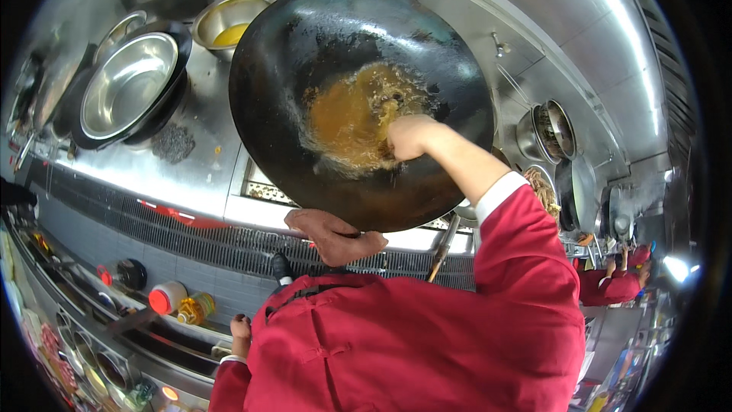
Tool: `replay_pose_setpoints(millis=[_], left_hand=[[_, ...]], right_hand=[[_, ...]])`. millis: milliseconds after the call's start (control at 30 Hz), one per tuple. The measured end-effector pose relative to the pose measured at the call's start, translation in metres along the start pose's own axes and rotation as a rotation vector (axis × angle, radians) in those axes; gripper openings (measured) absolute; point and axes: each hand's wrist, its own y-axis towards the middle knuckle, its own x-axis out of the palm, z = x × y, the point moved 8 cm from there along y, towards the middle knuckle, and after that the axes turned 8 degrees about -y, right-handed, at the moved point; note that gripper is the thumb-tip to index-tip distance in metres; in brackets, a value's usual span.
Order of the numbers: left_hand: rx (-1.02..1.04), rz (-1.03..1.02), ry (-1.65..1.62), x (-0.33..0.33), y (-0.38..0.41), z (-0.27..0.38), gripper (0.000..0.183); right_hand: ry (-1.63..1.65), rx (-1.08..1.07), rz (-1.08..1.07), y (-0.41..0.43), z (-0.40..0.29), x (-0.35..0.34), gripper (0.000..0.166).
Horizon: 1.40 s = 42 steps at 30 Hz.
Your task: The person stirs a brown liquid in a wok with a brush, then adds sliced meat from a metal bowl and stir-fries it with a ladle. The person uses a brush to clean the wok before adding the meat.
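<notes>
A large black wok (366, 28) stands on the stove in front of me. Brown, foamy liquid (337, 111) swirls in its bottom. My right hand (414, 136) reaches into the wok, closed around a yellowish tool (389, 113), apparently a wok brush. Most of the tool is hidden by my fingers and the splashing. A folded reddish-brown cloth (337, 237) lies against the wok's near rim, with no hand on it. Low by my side is my left hand (241, 329), away from the wok. Its fingers look curled, but whether they hold anything is unclear.
To the left are a steel bowl (128, 88) on a dark wok and a basin (231, 14) with yellow liquid. Steel pots (534, 134) stand right. A wooden-handled tool (445, 249) juts from the stove. Bottles (196, 308) stand behind me. A co-worker (612, 289) is far right.
</notes>
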Motion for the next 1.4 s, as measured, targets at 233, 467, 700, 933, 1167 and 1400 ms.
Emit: replay_pose_setpoints(millis=[233,467,700,933,1167,1400], left_hand=[[0.000,-0.062,0.040,0.024,0.012,-0.035,0.038],[-0.017,-0.163,0.161,0.039,0.011,-0.019,0.044],[-0.244,0.029,0.171,0.014,-0.005,0.002,0.040],[-0.165,0.092,0.102,0.016,-0.008,0.024,0.042],[-0.249,0.058,0.066,0.037,-0.019,0.019,0.046],[-0.267,0.048,0.076,0.038,-0.033,0.018,0.042]], right_hand=[[0.002,0.200,0.075,0.025,0.062,0.022,0.034],[0.077,0.287,0.190,0.018,0.080,0.027,0.025],[0.171,0.235,0.234,0.001,0.034,-0.007,0.026],[0.167,-0.042,0.392,-0.009,-0.007,0.001,0.017],[0.111,0.033,0.264,0.017,0.006,0.019,0.036],[0.305,0.164,0.504,0.066,0.074,0.051,0.051]])
